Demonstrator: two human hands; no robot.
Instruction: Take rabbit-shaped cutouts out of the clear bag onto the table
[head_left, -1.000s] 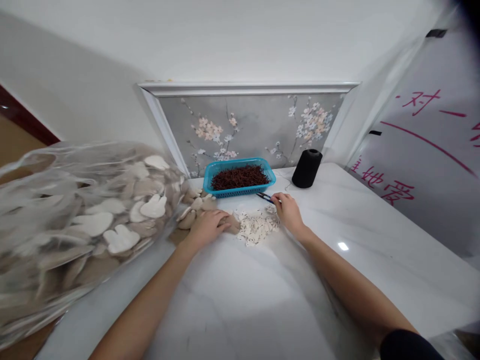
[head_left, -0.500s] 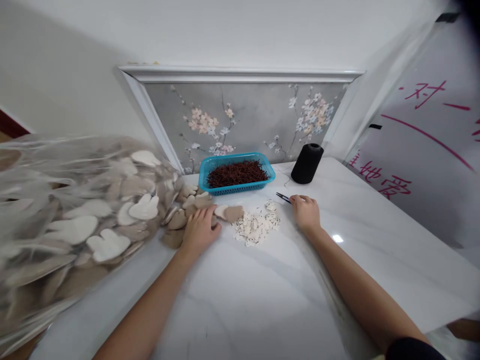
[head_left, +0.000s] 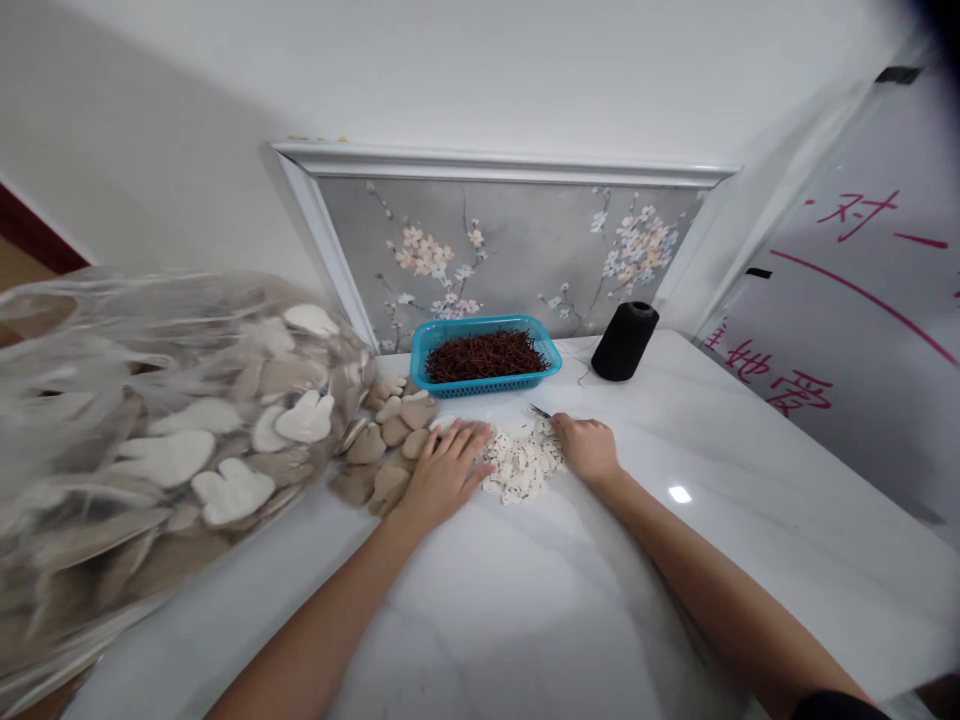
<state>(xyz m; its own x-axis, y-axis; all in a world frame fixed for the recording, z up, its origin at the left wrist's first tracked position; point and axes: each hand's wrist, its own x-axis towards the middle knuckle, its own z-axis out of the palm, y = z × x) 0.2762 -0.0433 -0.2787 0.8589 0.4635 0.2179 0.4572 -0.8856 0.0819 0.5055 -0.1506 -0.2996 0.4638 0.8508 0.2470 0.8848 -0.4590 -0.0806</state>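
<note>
My left hand [head_left: 448, 468] lies flat with fingers spread, between the loose beige fabric pieces [head_left: 365, 445] and a heap of small white labels with dark marks [head_left: 525, 462]. Its fingertips touch the heap's left edge, and whatever is under the palm is hidden. My right hand [head_left: 590, 447] rests at the heap's right side, fingers closed around dark tweezers [head_left: 539, 411]. The tweezers' tips point left, just above the heap. Some loose pieces near my left hand are shaped like small animal heads with ears.
A large clear plastic bag [head_left: 169, 400] full of white and beige pieces fills the left side. Behind the heap stands a blue basket [head_left: 424, 350] of dark red-brown strips [head_left: 487, 357]. A black thread cone [head_left: 626, 342] stands right of it, against the wall side of the marbled table [head_left: 525, 600].
My left hand has slid right from the beige pieces to the white heap, its fingers spreading. My right hand has moved left with the tweezers, closer to the heap. The view has shifted slightly.
</note>
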